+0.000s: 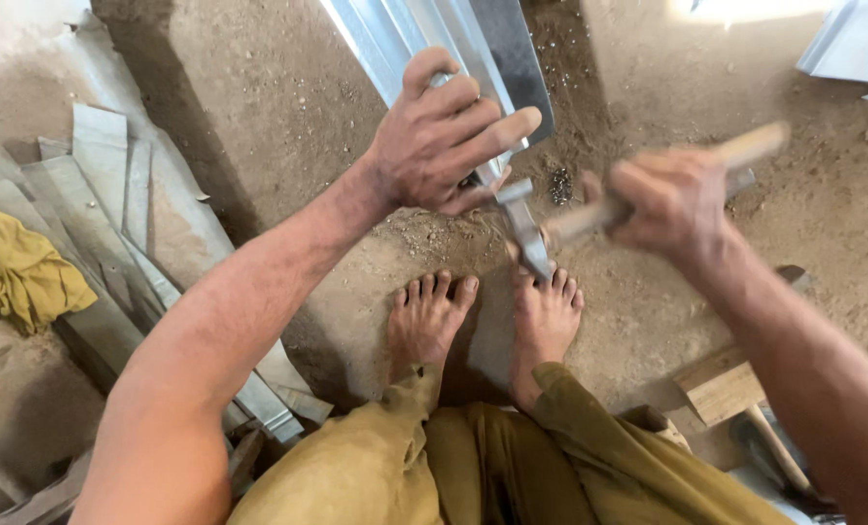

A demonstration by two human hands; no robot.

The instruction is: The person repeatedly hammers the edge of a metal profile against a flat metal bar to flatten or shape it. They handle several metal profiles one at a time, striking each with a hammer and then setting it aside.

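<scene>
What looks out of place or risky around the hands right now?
The bare feet rest right beside the metal strip that the left hand steadies while the right hand grips a blurred hammer. Small dark bits lie scattered nearby.

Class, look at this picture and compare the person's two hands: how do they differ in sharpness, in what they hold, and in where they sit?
The left hand is sharp in the picture, while the right hand is blurred. The left hand grips the shiny metal strip and presses on it from above; the right hand is closed around a wooden hammer handle. The left hand sits higher in the frame, the right lower and further right. Both are bare and held above the bare feet.
</scene>
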